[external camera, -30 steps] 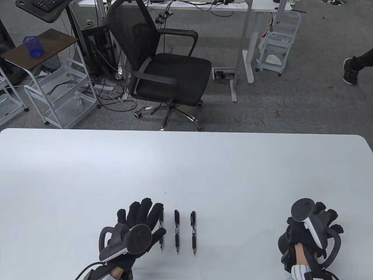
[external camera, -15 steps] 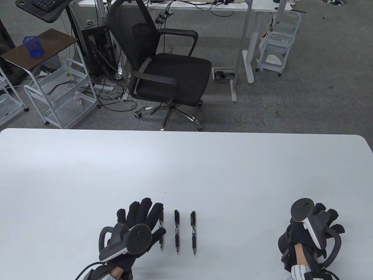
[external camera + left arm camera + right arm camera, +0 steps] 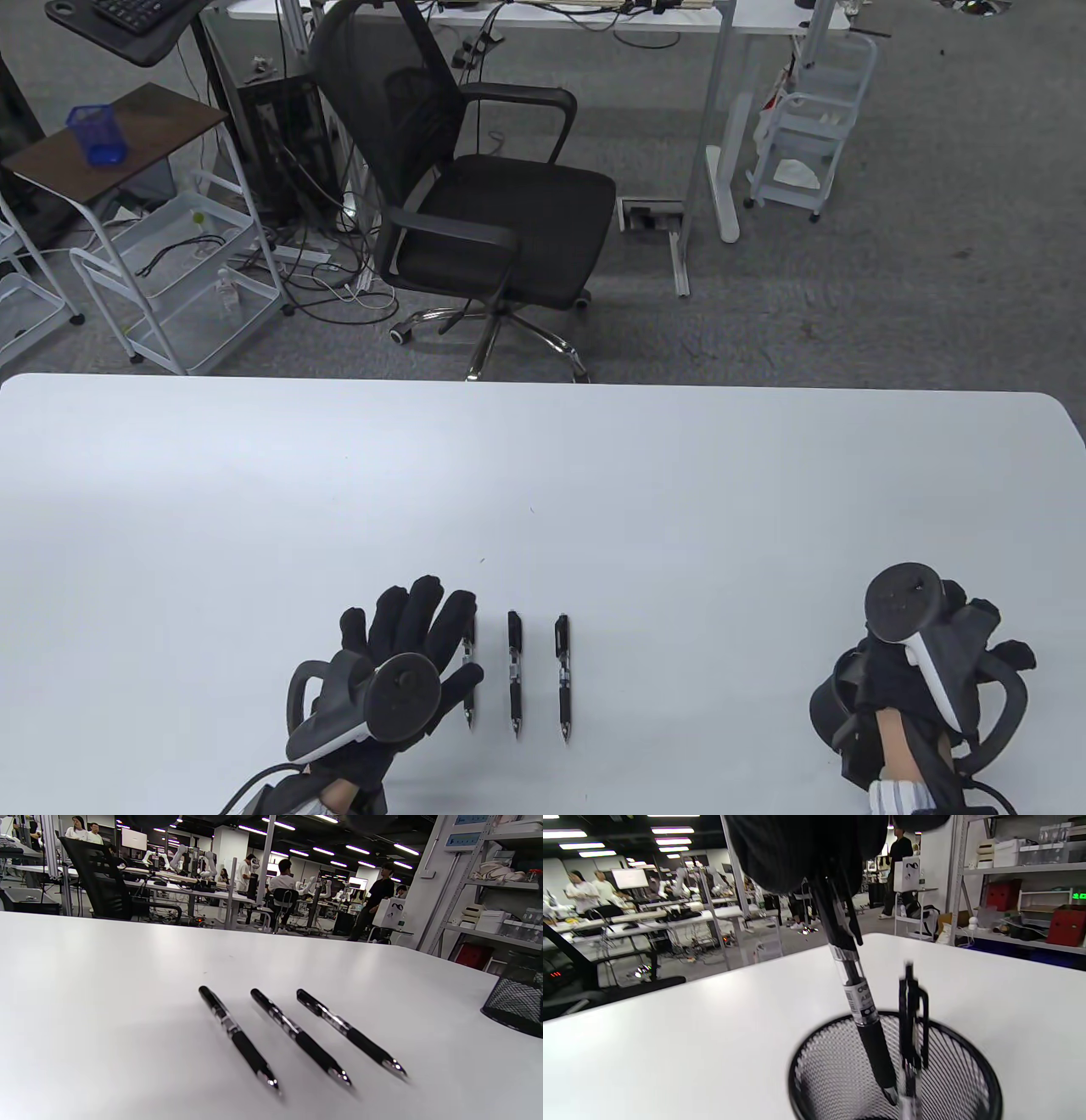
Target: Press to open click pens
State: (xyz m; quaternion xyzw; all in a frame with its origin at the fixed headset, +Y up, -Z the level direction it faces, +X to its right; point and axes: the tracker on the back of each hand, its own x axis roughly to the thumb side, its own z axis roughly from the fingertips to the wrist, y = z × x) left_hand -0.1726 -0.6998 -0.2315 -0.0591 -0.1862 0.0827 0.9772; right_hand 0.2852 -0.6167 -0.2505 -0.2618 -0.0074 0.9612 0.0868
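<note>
Three black click pens lie side by side on the white table (image 3: pixel 543 475), tips toward me: the left pen (image 3: pixel 468 671), the middle pen (image 3: pixel 514 675) and the right pen (image 3: pixel 562 679). They also show in the left wrist view (image 3: pixel 299 1035). My left hand (image 3: pixel 411 620) lies flat with fingers spread, just left of the left pen, holding nothing. My right hand (image 3: pixel 976 645) grips a fourth pen (image 3: pixel 859 1001) by its upper end and holds it tip down inside a black mesh pen cup (image 3: pixel 984 1073). Another pen (image 3: pixel 911 1018) stands in that cup.
The mesh cup (image 3: pixel 827 705) stands at the table's right front, under my right hand, and shows at the right edge of the left wrist view (image 3: pixel 515 1005). A black office chair (image 3: pixel 475 195) stands beyond the table's far edge.
My right hand has shifted a little to the right and away from me over the cup. A passer-by's foot has left the top right. The left hand and three pens have not moved.
</note>
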